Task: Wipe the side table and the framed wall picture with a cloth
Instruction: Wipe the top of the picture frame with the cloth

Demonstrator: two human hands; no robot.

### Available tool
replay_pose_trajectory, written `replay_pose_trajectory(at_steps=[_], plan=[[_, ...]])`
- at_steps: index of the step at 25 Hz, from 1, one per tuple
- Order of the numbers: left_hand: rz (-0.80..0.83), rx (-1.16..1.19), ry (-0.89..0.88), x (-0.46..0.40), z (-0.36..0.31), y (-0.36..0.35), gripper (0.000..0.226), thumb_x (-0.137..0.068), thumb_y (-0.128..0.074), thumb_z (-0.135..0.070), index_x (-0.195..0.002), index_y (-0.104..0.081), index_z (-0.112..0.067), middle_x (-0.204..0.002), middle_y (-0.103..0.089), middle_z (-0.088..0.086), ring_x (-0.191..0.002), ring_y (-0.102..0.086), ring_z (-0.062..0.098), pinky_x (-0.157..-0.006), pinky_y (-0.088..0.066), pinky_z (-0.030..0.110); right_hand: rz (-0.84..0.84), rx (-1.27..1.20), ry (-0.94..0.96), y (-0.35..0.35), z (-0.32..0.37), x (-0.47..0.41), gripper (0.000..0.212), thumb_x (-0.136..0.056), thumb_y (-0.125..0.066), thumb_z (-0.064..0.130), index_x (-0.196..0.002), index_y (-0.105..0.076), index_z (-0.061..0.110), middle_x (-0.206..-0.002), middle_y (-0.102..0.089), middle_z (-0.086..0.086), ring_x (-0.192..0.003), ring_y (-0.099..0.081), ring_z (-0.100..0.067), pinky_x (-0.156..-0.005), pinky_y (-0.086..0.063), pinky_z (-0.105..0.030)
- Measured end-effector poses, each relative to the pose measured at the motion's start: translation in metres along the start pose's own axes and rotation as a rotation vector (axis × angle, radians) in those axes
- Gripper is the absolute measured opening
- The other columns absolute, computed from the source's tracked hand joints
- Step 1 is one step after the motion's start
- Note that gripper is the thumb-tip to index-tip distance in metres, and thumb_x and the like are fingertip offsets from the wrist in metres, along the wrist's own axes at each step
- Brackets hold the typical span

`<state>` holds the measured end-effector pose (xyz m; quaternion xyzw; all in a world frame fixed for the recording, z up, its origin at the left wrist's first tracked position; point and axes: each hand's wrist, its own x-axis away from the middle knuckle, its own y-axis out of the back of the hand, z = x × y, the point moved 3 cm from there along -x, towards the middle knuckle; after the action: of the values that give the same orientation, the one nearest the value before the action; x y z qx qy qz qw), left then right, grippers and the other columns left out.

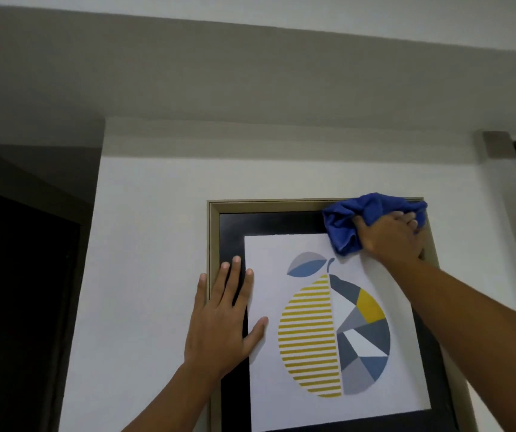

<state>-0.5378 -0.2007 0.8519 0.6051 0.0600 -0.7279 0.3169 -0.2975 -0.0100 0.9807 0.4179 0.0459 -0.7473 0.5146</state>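
The right hand (390, 238) squeezed a bunched blue cloth (359, 219) on the gold-framed fruit picture's (312, 338) upper right corner, the left hand (219, 325) lay flat with spread fingers (234, 275), so most wiping looked left.

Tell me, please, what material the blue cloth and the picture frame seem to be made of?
The blue cloth looks like soft microfibre or terry: matte, fuzzy, bunched in thick folds. The picture frame has a dull beige-gold moulding, maybe painted wood or plastic; the view cannot settle which.
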Motion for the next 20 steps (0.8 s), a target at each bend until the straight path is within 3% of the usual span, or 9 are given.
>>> replay_pose_trajectory(at_steps=[5, 8, 11, 14, 17, 20], plan=[[-0.011, 0.024, -0.012, 0.001, 0.0, -0.001, 0.082, -0.093, -0.033, -0.065, -0.156, -0.021, -0.015, -0.165, -0.018, 0.011, -0.152, -0.014, 0.029, -0.119, -0.012, 0.055, 0.043, -0.06, 0.064, -0.026, 0.073, 0.066, 0.115, -0.085, -0.036, 0.077, -0.15, -0.003, -0.012, -0.16, -0.003, -0.033, -0.15, -0.002, -0.042, -0.12, -0.002, -0.051], [-0.024, 0.017, -0.036, 0.003, 0.001, -0.002, 0.077, -0.091, -0.041, -0.06, -0.152, -0.035, -0.013, -0.157, -0.038, 0.015, -0.149, -0.024, 0.03, -0.121, -0.012, 0.055, 0.055, -0.095, 0.19, -0.053, 0.135, 0.114, 0.128, -0.076, -0.034, 0.087, -0.15, 0.0, -0.012, -0.159, 0.002, -0.034, -0.15, 0.003, -0.044, -0.12, -0.001, -0.051], [-0.038, 0.026, -0.044, 0.004, 0.002, -0.004, 0.074, -0.091, -0.043, -0.059, -0.148, -0.041, -0.013, -0.149, -0.05, 0.014, -0.144, -0.035, 0.03, -0.123, -0.01, 0.053, 0.065, -0.133, 0.18, -0.061, 0.15, 0.123, 0.133, -0.072, -0.038, 0.089, -0.15, 0.004, -0.01, -0.16, 0.007, -0.032, -0.15, 0.008, -0.043, -0.12, 0.001, -0.051], [-0.038, 0.01, -0.057, 0.003, 0.002, -0.005, 0.078, -0.092, -0.038, -0.062, -0.153, -0.033, -0.013, -0.157, -0.038, 0.015, -0.148, -0.026, 0.031, -0.123, -0.008, 0.054, 0.003, -0.107, 0.201, -0.057, 0.128, 0.108, 0.13, -0.073, -0.039, 0.088, -0.151, 0.004, -0.007, -0.162, 0.007, -0.028, -0.151, 0.007, -0.04, -0.12, 0.001, -0.053], [-0.014, -0.005, -0.065, 0.004, 0.001, -0.004, 0.081, -0.093, -0.032, -0.065, -0.156, -0.021, -0.015, -0.165, -0.019, 0.013, -0.152, -0.015, 0.03, -0.122, -0.008, 0.055, -0.03, -0.123, 0.108, -0.045, 0.098, 0.079, 0.125, -0.077, -0.04, 0.084, -0.152, 0.004, -0.007, -0.162, 0.005, -0.026, -0.152, 0.006, -0.036, -0.12, 0.002, -0.052], [-0.006, -0.001, -0.065, 0.003, 0.003, -0.002, 0.081, -0.093, -0.026, -0.067, -0.157, -0.018, -0.017, -0.166, -0.016, 0.011, -0.152, -0.013, 0.03, -0.121, -0.01, 0.057, -0.022, -0.085, 0.005, -0.025, 0.058, 0.043, 0.122, -0.08, -0.037, 0.083, -0.152, 0.004, -0.006, -0.163, 0.006, -0.025, -0.152, 0.007, -0.035, -0.12, 0.004, -0.052]])
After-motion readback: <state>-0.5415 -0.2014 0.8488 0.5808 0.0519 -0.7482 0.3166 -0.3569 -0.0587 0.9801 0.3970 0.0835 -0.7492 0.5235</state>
